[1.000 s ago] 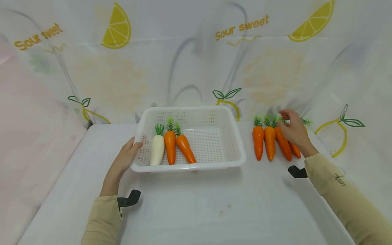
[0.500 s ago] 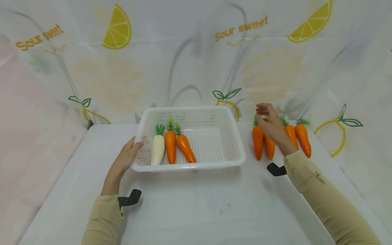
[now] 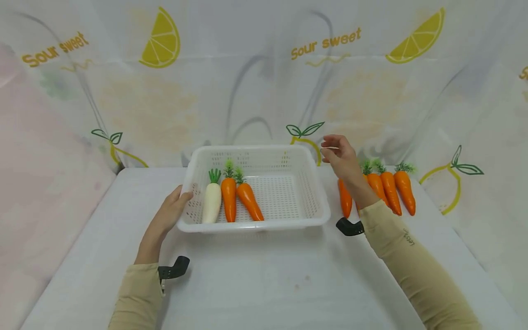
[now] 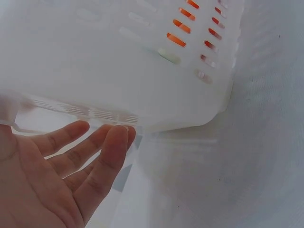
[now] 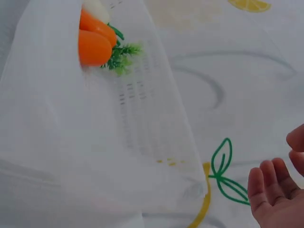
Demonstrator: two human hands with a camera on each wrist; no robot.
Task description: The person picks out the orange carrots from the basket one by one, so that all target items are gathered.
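The white basket (image 3: 260,225) is sitting in the middle of the table (image 3: 264,284). The left hand (image 3: 169,211) is holding its left side. The thumb is reaching over the rim and the fingers are bending at the outside, so they are gripping the edge together.

Inside, a white radish (image 3: 212,203) is lying at the left. Next to it, on its right, an orange carrot (image 3: 228,200) is lying with its leafy top pointing to the far side. A second carrot (image 3: 250,201) is slanting to the near right, and its leaves are almost meeting the first one's.

The right hand (image 3: 345,162) is hanging in the air by the far right corner of the basket. Its thumb and fingers are standing apart, bending a little, and they are holding nothing.

On the right, more carrots (image 3: 390,191) are lying in a row, and the right arm is hiding part of some. Tan sleeves (image 3: 138,293) are covering both arms. At the far side, a pale cloth (image 3: 247,91) is showing yellow lemon slices (image 3: 160,43).
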